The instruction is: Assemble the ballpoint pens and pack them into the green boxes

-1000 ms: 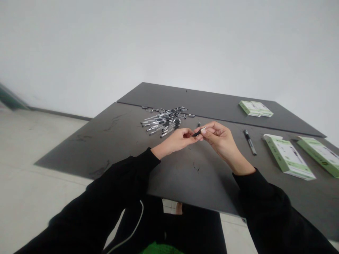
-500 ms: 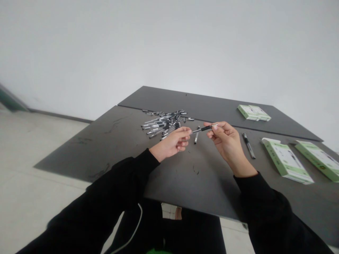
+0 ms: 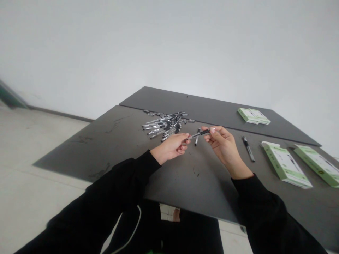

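Between my two hands, above the table, is a pen [image 3: 203,132] with a clear barrel and a black grip. Its barrel end is pinched by my left hand [image 3: 173,146], thumb against fingers. My right hand [image 3: 221,144] is closed on the tip end, and the fingertips hide part of it. Just behind the held pen, a single pen [image 3: 197,137] lies on the table. A pile of pens [image 3: 162,126] lies behind my left hand, with small dark caps [image 3: 153,113] scattered at its far side.
A capped pen [image 3: 249,149] lies right of my right hand. Farther right are two green-and-white boxes, a nearer one [image 3: 287,164] with its end flap open and another box [image 3: 317,165]. More boxes [image 3: 254,115] sit at the back. The dark table [image 3: 174,183] has a seam across it.
Both hands have lowered slightly with the pen, and the left fingers have shifted a little along its barrel. The view has tilted slightly.
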Available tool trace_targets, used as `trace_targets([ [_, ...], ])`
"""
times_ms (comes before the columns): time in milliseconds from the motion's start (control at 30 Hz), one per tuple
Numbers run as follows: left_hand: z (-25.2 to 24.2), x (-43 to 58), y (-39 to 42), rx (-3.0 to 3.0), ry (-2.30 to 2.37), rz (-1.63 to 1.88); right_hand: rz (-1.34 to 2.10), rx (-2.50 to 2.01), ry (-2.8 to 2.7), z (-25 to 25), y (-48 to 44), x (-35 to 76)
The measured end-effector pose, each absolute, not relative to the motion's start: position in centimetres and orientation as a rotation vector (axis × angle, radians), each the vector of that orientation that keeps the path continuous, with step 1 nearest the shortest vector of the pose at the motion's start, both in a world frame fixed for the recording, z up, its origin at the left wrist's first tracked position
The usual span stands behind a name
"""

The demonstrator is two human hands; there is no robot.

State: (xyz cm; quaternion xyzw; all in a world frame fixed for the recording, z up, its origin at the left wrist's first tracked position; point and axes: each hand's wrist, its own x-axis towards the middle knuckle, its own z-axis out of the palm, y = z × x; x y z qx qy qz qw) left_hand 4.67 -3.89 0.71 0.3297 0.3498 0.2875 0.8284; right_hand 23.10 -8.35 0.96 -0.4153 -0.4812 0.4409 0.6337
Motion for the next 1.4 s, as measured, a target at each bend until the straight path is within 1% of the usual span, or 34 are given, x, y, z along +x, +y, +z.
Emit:
trace_targets([
  [133, 1.1, 4.5, -3.8, 0.679, 0.788, 0.644, 1.073, -0.961, -1.068, 0.8, -8.4, 23.1],
  [267, 1.2, 4.3, -3.9, 0.589, 0.751, 0.514, 1.06, -0.971, -1.101, 0.6, -8.3, 22.9],
  [367, 1.0, 4.5, -4.1, 0.683, 0.683, 0.465, 1.062, -0.977, -1.11, 0.7, -8.3, 22.9],
  [467, 0.8, 4.7, -4.3, 0.81, 0.677, 0.588, 1.081, -0.958, -1.091, 0.8, -8.4, 23.0],
  [567, 0.8, 4.5, -4.1, 0.798, 0.698, 0.652, 1.09, -0.93, -1.072, 0.7, -8.4, 22.9],
  [700, 0.8, 4.2, -4.0, 0.715, 0.606, 0.426, 1.085, -0.962, -1.07, 0.6, -8.2, 23.0],
  [767, 0.8, 4.2, -4.1, 0.766, 0.555, 0.392, 1.101, -0.98, -1.061, 0.6, -8.1, 23.1],
  [867, 0.4, 4.6, -4.4, 0.983, 0.603, 0.562, 1.099, -1.004, -1.064, 0.5, -7.9, 23.1],
  [1000, -0.1, 5.0, -4.7, 1.423, 0.755, 0.839, 1.063, -1.019, -1.05, 0.0, -7.9, 22.8],
  [1100, -0.4, 5.0, -4.7, 1.699, 0.798, 0.954, 1.079, -1.017, -0.997, -0.4, -7.7, 22.6],
  [1233, -0.3, 4.8, -3.8, 1.71, 0.872, 1.001, 1.149, -1.111, -1.091, 0.3, -5.8, 24.1],
  [1300, -0.2, 4.6, -3.2, 1.619, 0.926, 1.052, 1.034, -1.277, -1.297, 0.9, -3.5, 25.5],
  [1333, -0.1, 4.4, -2.9, 1.571, 0.948, 1.084, 0.882, -1.393, -1.431, 1.2, -2.0, 26.2],
  [1400, -0.1, 4.1, -2.3, 1.501, 0.963, 1.145, 0.432, -1.656, -1.738, 1.4, 1.1, 27.4],
])
